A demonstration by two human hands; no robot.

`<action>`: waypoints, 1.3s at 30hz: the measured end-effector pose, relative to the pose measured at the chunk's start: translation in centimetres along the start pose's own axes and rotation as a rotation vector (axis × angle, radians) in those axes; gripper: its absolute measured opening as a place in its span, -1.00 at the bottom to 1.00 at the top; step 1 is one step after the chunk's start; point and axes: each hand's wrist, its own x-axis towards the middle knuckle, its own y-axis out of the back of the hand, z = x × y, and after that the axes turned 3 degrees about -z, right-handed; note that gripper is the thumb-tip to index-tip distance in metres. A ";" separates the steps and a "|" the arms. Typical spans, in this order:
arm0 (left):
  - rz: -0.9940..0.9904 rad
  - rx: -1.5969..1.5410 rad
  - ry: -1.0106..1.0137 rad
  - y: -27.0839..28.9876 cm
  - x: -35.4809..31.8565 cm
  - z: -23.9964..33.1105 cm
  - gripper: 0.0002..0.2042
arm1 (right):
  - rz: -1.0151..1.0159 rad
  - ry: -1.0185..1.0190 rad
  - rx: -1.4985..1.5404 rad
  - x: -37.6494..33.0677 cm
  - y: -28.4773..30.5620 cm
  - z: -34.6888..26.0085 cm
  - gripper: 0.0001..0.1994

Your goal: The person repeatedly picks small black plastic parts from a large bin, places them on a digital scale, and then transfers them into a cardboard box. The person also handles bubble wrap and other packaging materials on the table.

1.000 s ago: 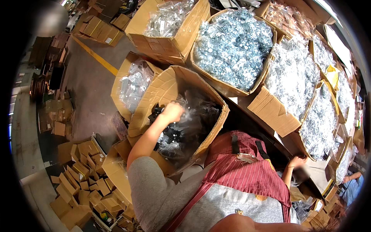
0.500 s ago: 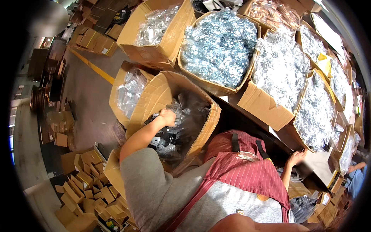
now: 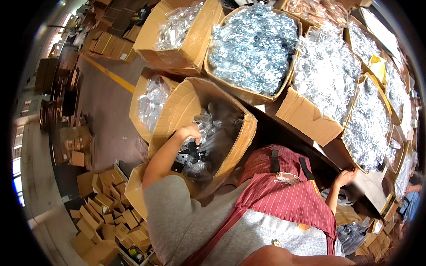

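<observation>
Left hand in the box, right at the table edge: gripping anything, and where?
Left hand reaches among clear bagged parts; a grip cannot be told. Right hand holds nothing.

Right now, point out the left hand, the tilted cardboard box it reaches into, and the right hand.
left hand (image 3: 190,132), head view, on its back.
tilted cardboard box (image 3: 177,111), head view, on its inner left wall.
right hand (image 3: 345,176), head view, on the palm.

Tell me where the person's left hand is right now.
In the head view, left of centre, the left hand reaches into the tilted cardboard box, on the clear plastic bags of dark parts.
</observation>
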 end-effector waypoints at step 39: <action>0.177 -0.972 -0.416 -3.8 -7.2 1.8 -0.57 | 0.038 -0.018 -0.100 0.3 -1.0 0.6 -0.50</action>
